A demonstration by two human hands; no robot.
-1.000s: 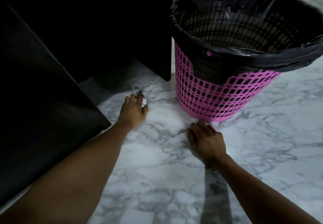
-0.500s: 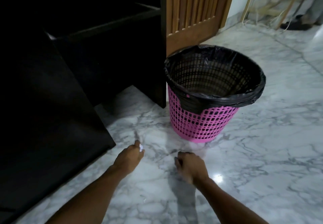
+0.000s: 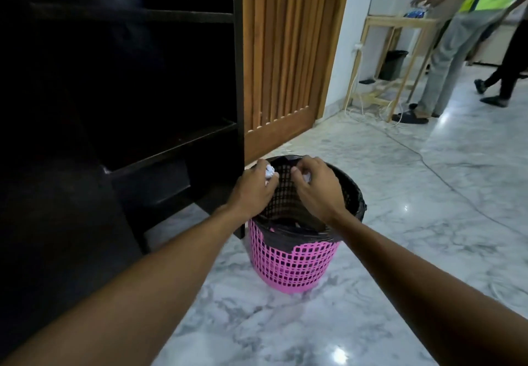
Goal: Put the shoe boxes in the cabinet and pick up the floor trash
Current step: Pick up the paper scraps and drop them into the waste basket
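My left hand (image 3: 253, 191) pinches a small crumpled paper wad (image 3: 269, 172) between thumb and fingertips, and my right hand (image 3: 315, 187) curls closed around a second wad (image 3: 306, 177), of which only a pale sliver shows between the fingers. Both hands hang over the open mouth of the pink lattice wastebasket (image 3: 291, 265), whose rim is wrapped by a black bin liner (image 3: 353, 194); the left wad sits above the near-left edge of the rim, the right wad nearer the middle of the opening. I judge each wad to be very light, soft and easily crushed, with creased surfaces that give enough grip for a loose fingertip pinch; no firm squeeze is needed, and nothing here is fragile. Being so light, a wad may drift or bounce off the rim on release, so the hold is best kept until the hand is well inside the opening. Each wad appears white to pale grey, irregular and faceted, much smaller than the hand around it. The basket stands on the marble floor (image 3: 314, 331) just beside the dark open cabinet (image 3: 143, 80), whose shelves are too dim to show any contents; no shoe boxes are visible, so I cannot tell how that part of the task stands.
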